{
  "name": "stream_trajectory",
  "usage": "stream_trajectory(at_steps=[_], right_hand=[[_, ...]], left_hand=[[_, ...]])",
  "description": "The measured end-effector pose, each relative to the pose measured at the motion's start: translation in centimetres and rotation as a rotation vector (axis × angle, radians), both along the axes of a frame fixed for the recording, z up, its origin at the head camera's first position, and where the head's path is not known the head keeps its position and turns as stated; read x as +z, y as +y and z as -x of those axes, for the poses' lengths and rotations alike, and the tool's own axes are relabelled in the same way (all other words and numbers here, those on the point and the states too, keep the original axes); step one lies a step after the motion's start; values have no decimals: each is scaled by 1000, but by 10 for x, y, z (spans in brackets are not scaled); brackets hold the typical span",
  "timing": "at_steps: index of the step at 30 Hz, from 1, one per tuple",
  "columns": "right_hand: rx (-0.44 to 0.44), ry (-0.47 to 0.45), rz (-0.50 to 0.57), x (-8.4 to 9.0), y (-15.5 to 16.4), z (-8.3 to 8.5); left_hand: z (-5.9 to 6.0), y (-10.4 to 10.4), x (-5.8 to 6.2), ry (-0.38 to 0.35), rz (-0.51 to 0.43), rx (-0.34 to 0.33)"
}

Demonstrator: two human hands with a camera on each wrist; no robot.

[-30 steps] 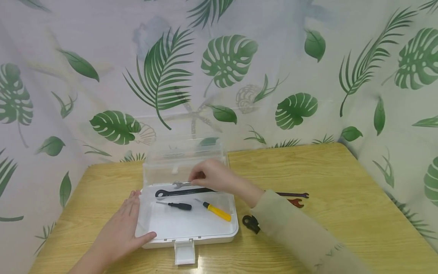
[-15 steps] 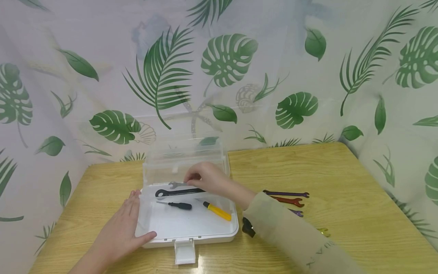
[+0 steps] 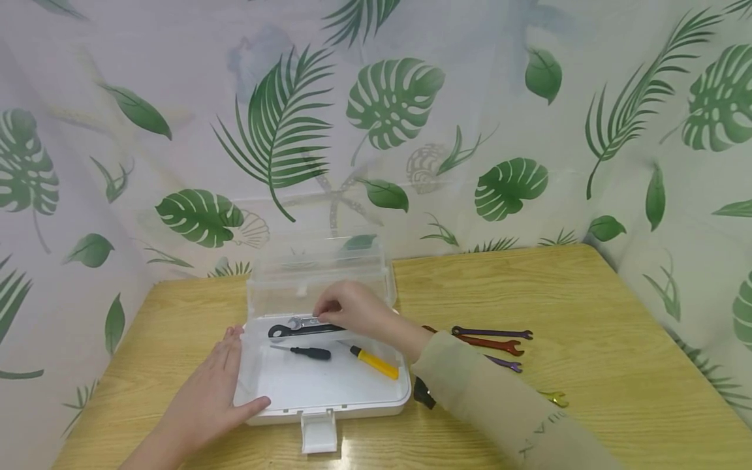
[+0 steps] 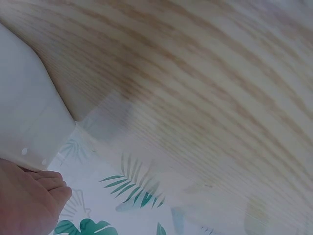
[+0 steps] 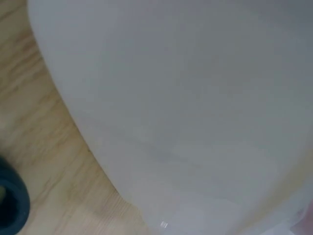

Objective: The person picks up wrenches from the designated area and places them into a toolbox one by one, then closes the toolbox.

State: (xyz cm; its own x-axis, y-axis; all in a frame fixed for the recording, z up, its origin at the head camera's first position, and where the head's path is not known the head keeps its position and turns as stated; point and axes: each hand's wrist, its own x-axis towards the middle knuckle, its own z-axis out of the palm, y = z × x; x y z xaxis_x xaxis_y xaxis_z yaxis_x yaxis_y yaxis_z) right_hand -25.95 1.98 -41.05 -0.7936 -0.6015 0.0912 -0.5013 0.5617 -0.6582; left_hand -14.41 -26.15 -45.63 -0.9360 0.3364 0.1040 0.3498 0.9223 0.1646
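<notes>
A white plastic toolbox (image 3: 294, 390) lies open, its clear lid (image 3: 320, 294) tipped back. My right hand (image 3: 358, 316) pinches a silver wrench (image 3: 298, 322) over the back of the box; the fingers hide its far end. Just in front lies a black ring-ended wrench (image 3: 305, 331), partly covered by the hand. A black-handled screwdriver (image 3: 311, 353) and a yellow-handled tool (image 3: 376, 363) are on the box floor. My left hand (image 3: 202, 391) rests along the box's left side with straight fingers, thumb on the front rim. The left wrist view shows fingers by the white box wall (image 4: 29, 98).
Right of the box lie a dark purple wrench (image 3: 493, 333), a red wrench (image 3: 490, 343), a purple wrench (image 3: 506, 363) and a yellow wrench (image 3: 554, 397), partly behind my sleeve. A black object (image 3: 423, 393) is beside the box. A leaf-print cloth hangs behind the wooden table (image 3: 499, 287).
My right hand has shifted slightly left and lower, bringing the silver wrench down close to the black wrench. The sleeve has uncovered more wrenches on the table. My left hand has stayed put.
</notes>
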Motion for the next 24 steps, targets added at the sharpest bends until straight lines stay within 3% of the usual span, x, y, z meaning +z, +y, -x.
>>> stream_trajectory(at_steps=[14,24], right_hand=[[-37,-26,13,-1,5,-3],[-9,8,58,1,19,-8]], left_hand=[[1,1,-1,4,15,3],[0,0,0,10,30,-1]])
